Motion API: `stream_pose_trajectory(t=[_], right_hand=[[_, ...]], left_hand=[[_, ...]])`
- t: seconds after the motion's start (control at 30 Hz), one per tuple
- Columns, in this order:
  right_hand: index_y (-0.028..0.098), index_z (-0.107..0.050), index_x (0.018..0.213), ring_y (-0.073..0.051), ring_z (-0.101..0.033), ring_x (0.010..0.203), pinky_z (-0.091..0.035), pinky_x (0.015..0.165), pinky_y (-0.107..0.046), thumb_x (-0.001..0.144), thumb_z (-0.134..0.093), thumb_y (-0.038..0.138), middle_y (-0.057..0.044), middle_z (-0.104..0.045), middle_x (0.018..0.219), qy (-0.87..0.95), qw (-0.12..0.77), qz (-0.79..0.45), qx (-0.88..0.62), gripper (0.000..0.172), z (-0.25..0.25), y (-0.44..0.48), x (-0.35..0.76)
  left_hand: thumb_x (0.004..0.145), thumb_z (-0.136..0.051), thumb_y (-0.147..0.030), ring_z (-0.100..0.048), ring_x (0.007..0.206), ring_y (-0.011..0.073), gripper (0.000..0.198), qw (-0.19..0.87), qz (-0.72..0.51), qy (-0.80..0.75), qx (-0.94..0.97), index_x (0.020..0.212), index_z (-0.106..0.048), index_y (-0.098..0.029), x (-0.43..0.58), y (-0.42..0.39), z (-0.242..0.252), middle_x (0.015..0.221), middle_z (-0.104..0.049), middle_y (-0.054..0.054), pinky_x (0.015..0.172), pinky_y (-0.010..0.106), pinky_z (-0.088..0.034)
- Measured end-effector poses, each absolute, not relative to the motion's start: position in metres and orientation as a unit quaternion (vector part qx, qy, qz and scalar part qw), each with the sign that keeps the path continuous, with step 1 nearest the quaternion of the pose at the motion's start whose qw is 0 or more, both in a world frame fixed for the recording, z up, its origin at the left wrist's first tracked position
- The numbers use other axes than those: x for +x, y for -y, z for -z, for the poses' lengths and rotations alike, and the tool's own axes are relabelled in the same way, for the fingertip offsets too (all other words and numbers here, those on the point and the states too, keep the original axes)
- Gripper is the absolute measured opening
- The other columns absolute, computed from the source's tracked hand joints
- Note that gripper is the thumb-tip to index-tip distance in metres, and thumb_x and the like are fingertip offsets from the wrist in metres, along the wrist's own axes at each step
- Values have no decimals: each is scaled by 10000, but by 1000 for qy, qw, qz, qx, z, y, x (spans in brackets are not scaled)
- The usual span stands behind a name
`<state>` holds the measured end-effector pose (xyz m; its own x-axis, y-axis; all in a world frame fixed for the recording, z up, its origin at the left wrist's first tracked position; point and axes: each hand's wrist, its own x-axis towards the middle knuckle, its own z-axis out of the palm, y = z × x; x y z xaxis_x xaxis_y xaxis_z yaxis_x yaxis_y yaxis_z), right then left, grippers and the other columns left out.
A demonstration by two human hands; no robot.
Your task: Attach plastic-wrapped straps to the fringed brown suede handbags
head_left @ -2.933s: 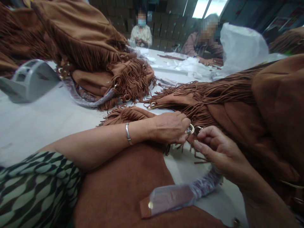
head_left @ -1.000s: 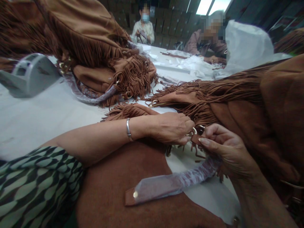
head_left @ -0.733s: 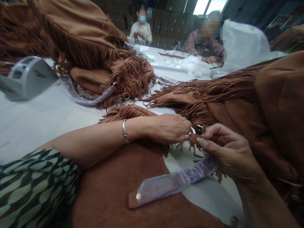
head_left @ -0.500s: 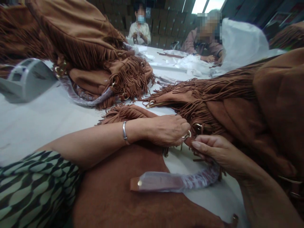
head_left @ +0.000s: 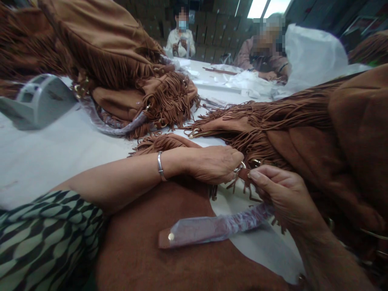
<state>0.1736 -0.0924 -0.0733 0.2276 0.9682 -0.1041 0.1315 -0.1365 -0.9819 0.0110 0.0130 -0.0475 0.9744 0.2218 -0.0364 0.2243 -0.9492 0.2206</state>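
My left hand (head_left: 216, 163), with a silver bracelet at the wrist, is closed on a gold-coloured metal ring (head_left: 243, 165). Its fingertips are mostly turned away from view. Close by, my right hand (head_left: 280, 184) pinches the end of a brown bag strap (head_left: 244, 174) that meets the ring. The strap bends under my right hand, and its plastic-wrapped length (head_left: 206, 229) runs back leftward to a free end with a gold stud. Beneath lies a brown suede bag (head_left: 157, 214), its fringe showing behind my left forearm.
Fringed brown bags are heaped at the left (head_left: 100, 36) and right (head_left: 303, 117). A grey tape dispenser (head_left: 45, 101) stands on the white table (head_left: 36, 157). Across it, two people work near white wrapping (head_left: 315, 52). Stacked cartons (head_left: 209, 30) line the back.
The strap's studded end has swung slightly left and its wrapped length now slopes upward to the right. My right hand has tilted more upright; my left hand stays at the ring.
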Motion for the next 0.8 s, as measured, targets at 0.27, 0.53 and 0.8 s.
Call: stream_pose_trajectory(t=[0.27, 0.53, 0.8], right_hand=[[142, -621, 619, -33, -305, 361, -181, 326, -148, 602, -768, 350, 61, -410, 431, 323, 574, -444, -609, 255, 83, 87, 163], [127, -619, 557, -29, -287, 354, -147, 338, -165, 550, -789, 384, 51, -420, 402, 392, 462, -486, -630, 308, 76, 83, 180], [129, -618, 573, -12, -245, 366, -109, 353, -159, 512, -829, 420, 63, -393, 416, 357, 426, -556, -618, 364, 70, 83, 191]], left_hand=[[821, -374, -234, -520, 750, 201, 194, 144, -47, -134, 979, 912, -499, -116, 15, -15, 59, 849, -570, 98, 703, 319, -441], [811, -409, -210, -539, 813, 216, 183, 139, -15, -70, 988, 930, -511, -116, 15, -11, 60, 892, -591, 106, 755, 321, -443], [908, -393, -451, -543, 797, 226, 354, 86, -48, -85, 992, 928, -507, -117, 14, -12, 64, 884, -590, 104, 725, 331, -415]])
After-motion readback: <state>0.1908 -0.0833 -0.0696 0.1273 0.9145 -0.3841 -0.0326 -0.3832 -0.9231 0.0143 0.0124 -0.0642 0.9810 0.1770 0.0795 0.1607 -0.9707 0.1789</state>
